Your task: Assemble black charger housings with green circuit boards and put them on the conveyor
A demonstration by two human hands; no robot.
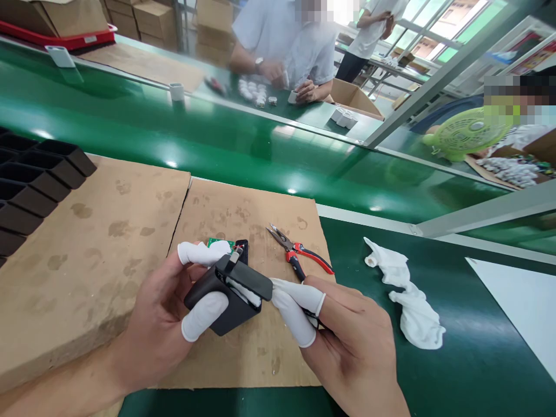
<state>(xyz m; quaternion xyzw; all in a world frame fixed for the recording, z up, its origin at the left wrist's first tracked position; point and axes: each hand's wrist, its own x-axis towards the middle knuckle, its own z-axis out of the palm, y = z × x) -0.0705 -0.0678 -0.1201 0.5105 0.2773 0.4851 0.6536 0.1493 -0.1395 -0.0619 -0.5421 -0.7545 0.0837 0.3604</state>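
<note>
My left hand [160, 313], with white finger cots on thumb and forefinger, grips a black plastic case [232, 315] tilted above the cardboard. A black end cap [249, 277] lies askew over the case's mouth, and white material [244, 292] shows in the gap. At the cap's near left end sits a small metal connector [236, 253]. My right hand [347, 330], also in finger cots, pinches the cap's right end; something thin and dark shows beneath its fingers, too hidden to name. Behind my left fingers a green circuit board [219, 242] and a small black part [243, 250] are partly visible.
Red-handled long-nose pliers [293, 249] lie on the cardboard sheet [269, 359]. A crumpled white cloth [403, 289] is to the right. Black open cases [39, 174] stand in rows at left. Across the green conveyor belt [208, 150], people work; one handles small white parts.
</note>
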